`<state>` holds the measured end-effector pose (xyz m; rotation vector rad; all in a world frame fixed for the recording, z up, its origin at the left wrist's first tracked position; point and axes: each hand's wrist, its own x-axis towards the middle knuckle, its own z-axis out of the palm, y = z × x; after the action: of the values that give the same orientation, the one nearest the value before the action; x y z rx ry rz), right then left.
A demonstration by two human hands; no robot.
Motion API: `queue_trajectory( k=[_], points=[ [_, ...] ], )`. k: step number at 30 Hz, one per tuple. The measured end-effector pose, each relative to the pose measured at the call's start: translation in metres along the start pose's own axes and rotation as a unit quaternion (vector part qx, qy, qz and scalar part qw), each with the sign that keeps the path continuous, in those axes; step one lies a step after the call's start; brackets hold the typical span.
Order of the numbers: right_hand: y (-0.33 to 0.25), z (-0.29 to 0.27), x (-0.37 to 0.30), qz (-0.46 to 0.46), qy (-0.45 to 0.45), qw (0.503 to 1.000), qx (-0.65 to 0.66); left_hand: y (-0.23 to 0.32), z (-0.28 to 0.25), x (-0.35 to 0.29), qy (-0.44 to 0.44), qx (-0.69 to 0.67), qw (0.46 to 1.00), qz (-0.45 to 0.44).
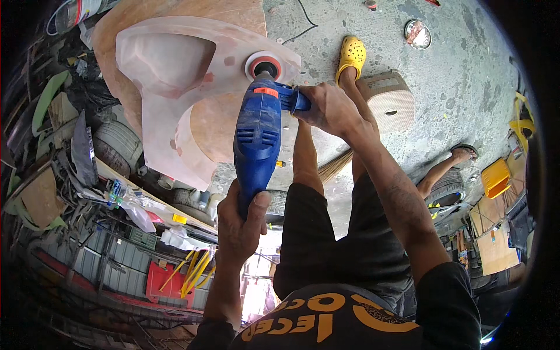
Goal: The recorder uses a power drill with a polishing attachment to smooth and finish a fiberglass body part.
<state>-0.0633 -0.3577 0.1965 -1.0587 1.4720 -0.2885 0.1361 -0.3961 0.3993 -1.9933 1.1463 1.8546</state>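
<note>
A blue power drill [258, 134] with a round sanding pad [263, 65] at its front lies across the middle of the view. My left hand [240, 224] is wrapped round its rear handle. My right hand [332, 109] grips the blue side handle near the front. The pad, white with a red centre, rests against the edge of a pale, pinkish-white moulded panel [224, 58]. That panel has a deep hollow at its left and a curved cutout below. Whether the pad is spinning I cannot tell.
Beneath the panel is a brown wooden board [119, 76]. A beige plastic stool [392, 102] stands to the right, beside a foot in a yellow clog [352, 57]. An opened can [417, 35] sits on the concrete floor. Tyres [116, 146] and scrap crowd the left.
</note>
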Motion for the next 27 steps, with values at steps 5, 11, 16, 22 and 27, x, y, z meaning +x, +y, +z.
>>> queue_trajectory(
  k=[5, 11, 16, 22, 27],
  points=[
    [0.0, -0.005, -0.002, -0.024, 0.021, 0.999, -0.025, 0.002, 0.002, 0.001, 0.003, -0.012, 1.0, -0.006],
    [0.002, -0.009, -0.009, 0.008, 0.013, 0.999, -0.04, 0.001, 0.006, 0.0, -0.02, -0.012, 1.0, 0.003],
    [0.004, -0.008, -0.003, -0.011, 0.031, 0.999, -0.032, 0.005, 0.007, 0.002, -0.003, -0.006, 1.0, 0.009],
    [0.002, -0.005, 0.012, -0.049, 0.042, 0.997, -0.04, 0.002, 0.002, 0.005, 0.025, -0.014, 1.0, 0.011],
    [0.002, -0.006, 0.008, -0.049, 0.043, 0.997, -0.044, 0.002, 0.003, 0.004, 0.017, -0.02, 1.0, 0.003]
  ],
)
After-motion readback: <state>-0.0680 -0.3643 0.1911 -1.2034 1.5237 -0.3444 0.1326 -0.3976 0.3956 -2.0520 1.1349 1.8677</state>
